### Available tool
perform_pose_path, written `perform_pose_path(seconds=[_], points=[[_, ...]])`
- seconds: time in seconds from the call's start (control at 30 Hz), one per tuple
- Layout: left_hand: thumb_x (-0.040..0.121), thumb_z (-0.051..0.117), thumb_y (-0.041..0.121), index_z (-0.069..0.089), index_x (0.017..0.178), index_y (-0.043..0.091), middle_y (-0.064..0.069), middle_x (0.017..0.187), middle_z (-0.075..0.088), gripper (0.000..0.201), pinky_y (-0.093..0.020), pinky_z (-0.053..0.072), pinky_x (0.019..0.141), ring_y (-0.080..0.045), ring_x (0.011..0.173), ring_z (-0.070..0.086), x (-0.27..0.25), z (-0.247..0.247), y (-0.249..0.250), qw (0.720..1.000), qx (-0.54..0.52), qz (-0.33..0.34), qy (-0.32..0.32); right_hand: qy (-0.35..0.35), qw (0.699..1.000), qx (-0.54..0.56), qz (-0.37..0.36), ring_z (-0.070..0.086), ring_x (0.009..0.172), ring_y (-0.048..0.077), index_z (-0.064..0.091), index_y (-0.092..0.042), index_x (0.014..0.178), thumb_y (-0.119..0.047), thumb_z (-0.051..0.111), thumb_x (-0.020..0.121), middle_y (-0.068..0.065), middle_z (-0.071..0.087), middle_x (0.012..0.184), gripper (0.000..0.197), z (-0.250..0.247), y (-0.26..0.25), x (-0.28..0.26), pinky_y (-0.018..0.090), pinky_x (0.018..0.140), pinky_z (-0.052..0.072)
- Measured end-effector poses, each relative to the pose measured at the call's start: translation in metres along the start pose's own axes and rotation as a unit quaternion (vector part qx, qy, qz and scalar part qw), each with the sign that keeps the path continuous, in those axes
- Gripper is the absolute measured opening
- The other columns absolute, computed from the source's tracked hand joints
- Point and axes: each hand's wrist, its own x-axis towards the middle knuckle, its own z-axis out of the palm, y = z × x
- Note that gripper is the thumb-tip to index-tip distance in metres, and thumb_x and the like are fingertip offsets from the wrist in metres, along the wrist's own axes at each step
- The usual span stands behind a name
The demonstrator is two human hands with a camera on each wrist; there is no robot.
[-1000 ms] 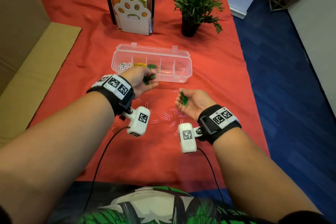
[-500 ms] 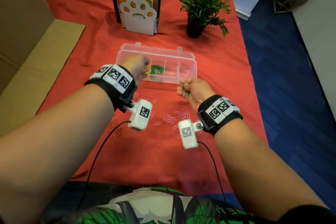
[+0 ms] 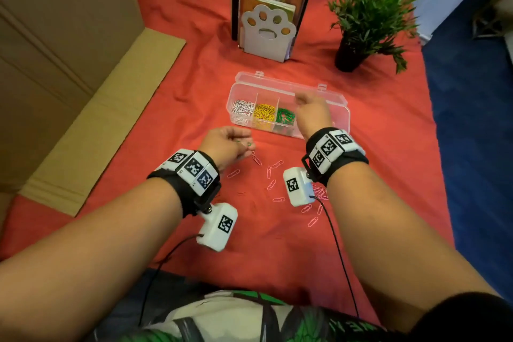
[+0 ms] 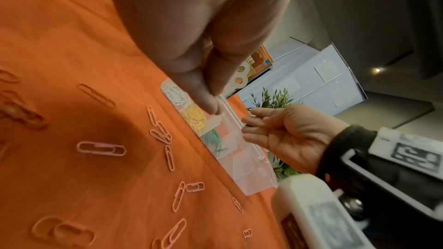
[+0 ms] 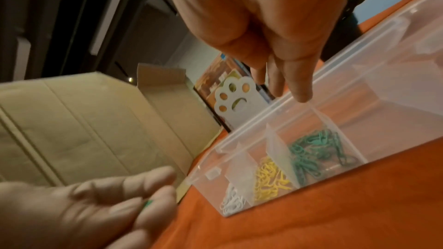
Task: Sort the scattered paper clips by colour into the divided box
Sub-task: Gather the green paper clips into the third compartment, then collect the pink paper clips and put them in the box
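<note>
A clear divided box [image 3: 342,108] lies on the red cloth, with white clips [image 3: 243,110], yellow clips [image 3: 265,115] and green clips [image 3: 285,116] in its three left compartments. My right hand [image 3: 305,104] hovers over the box just right of the green pile, its fingers [image 5: 299,90] straight and holding nothing. My left hand [image 3: 247,144] is in front of the box's left end and pinches a green paper clip [image 5: 147,204] at its fingertips. Several pink clips [image 3: 273,183] lie scattered on the cloth between my wrists.
A paw-shaped bookend with books [image 3: 268,30] and a potted plant [image 3: 363,22] stand behind the box. Cardboard [image 3: 83,108] lies along the left. The table's right edge drops to blue floor [image 3: 472,147].
My right hand went from in front of the box to above it and no longer holds green clips. My left hand drew back from the box towards me.
</note>
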Motion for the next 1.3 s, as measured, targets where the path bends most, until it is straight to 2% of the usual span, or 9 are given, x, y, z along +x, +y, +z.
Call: perform_pose_path(seconds=[0.13, 0.27, 0.37, 0.67, 0.87, 0.97, 1.07, 1.2, 1.3], points=[[0.082, 0.060, -0.004, 0.066, 0.086, 0.009, -0.002, 0.069, 0.059, 0.015, -0.017, 0.052, 0.057, -0.009, 0.059, 0.060, 0.015, 0.016, 0.014, 0.989, 0.105, 0.099, 0.015, 0.032, 0.999, 0.034, -0.024, 0.061, 0.107, 0.024, 0.063, -0.010, 0.110, 0.005, 0.039, 0.083, 0.011, 0.067, 0.113, 0.039, -0.015, 0.019, -0.018, 0.038, 0.100, 0.047], [0.080, 0.064, 0.003, 0.070, 0.098, 0.007, -0.005, 0.083, 0.069, 0.020, -0.029, 0.053, 0.084, -0.014, 0.078, 0.060, 0.030, 0.049, 0.035, 0.947, 0.240, 0.211, 0.025, 0.016, 1.000, 0.007, -0.015, 0.061, 0.103, 0.018, 0.066, -0.011, 0.105, 0.000, 0.047, 0.087, 0.008, 0.068, 0.111, 0.029, -0.038, 0.045, -0.046, 0.032, 0.099, 0.046], [0.078, 0.063, 0.005, 0.070, 0.099, 0.011, -0.008, 0.098, 0.072, 0.022, -0.026, 0.051, 0.088, -0.018, 0.090, 0.065, 0.039, 0.070, 0.045, 0.911, 0.325, 0.250, 0.040, 0.014, 1.000, -0.003, -0.010, 0.063, 0.103, 0.021, 0.067, -0.011, 0.103, -0.002, 0.047, 0.088, 0.009, 0.068, 0.110, 0.027, -0.054, 0.065, -0.068, 0.036, 0.098, 0.047], [0.080, 0.059, 0.007, 0.069, 0.103, 0.014, -0.007, 0.107, 0.071, 0.026, -0.026, 0.048, 0.091, -0.023, 0.101, 0.064, 0.046, 0.089, 0.034, 0.879, 0.411, 0.232, 0.071, -0.065, 0.984, -0.160, 0.036, 0.058, 0.086, 0.015, 0.066, -0.013, 0.100, -0.008, 0.047, 0.091, 0.000, 0.063, 0.092, 0.023, -0.087, 0.116, -0.103, 0.028, 0.086, 0.049], [0.079, 0.067, 0.013, 0.073, 0.093, 0.016, -0.006, 0.098, 0.074, 0.016, -0.019, 0.042, 0.084, -0.021, 0.095, 0.066, -0.001, 0.081, -0.021, 0.842, 0.482, 0.239, -0.028, -0.138, 0.953, -0.266, -0.054, 0.053, 0.074, 0.012, 0.066, -0.010, 0.101, -0.007, 0.047, 0.088, 0.005, 0.052, 0.095, 0.023, -0.064, 0.137, -0.124, 0.024, 0.081, 0.045], [0.080, 0.066, 0.017, 0.072, 0.101, 0.018, -0.007, 0.103, 0.073, 0.022, -0.023, 0.045, 0.089, -0.022, 0.098, 0.066, -0.015, 0.069, -0.055, 0.815, 0.540, 0.194, -0.075, -0.154, 0.922, -0.330, -0.128, 0.050, 0.097, 0.025, 0.060, -0.015, 0.114, -0.006, 0.052, 0.084, 0.008, 0.052, 0.103, 0.032, -0.049, 0.147, -0.132, 0.038, 0.089, 0.045], [0.080, 0.065, 0.017, 0.070, 0.105, 0.020, -0.007, 0.105, 0.071, 0.026, -0.028, 0.048, 0.091, -0.025, 0.100, 0.064, -0.024, 0.062, -0.076, 0.794, 0.567, 0.197, -0.098, -0.160, 0.889, -0.385, -0.191, 0.046, 0.102, 0.028, 0.051, -0.017, 0.124, -0.002, 0.053, 0.077, 0.007, 0.050, 0.115, 0.049, -0.038, 0.151, -0.138, 0.042, 0.087, 0.046], [0.080, 0.062, 0.014, 0.068, 0.102, 0.017, -0.010, 0.101, 0.064, 0.023, -0.035, 0.049, 0.088, -0.029, 0.098, 0.060, -0.029, 0.065, -0.087, 0.749, 0.612, 0.228, -0.115, -0.137, 0.864, -0.421, -0.238, 0.043, 0.105, 0.028, 0.048, -0.015, 0.117, 0.000, 0.046, 0.079, 0.007, 0.045, 0.117, 0.040, -0.034, 0.149, -0.145, 0.043, 0.084, 0.045], [0.081, 0.055, 0.012, 0.068, 0.097, 0.018, -0.009, 0.097, 0.063, 0.021, -0.039, 0.051, 0.082, -0.030, 0.092, 0.061, -0.029, 0.068, -0.091, 0.736, 0.627, 0.232, -0.109, -0.140, 0.858, -0.434, -0.238, 0.045, 0.103, 0.031, 0.049, -0.009, 0.106, -0.005, 0.023, 0.079, 0.012, 0.047, 0.112, 0.038, -0.032, 0.146, -0.148, 0.043, 0.083, 0.043]])
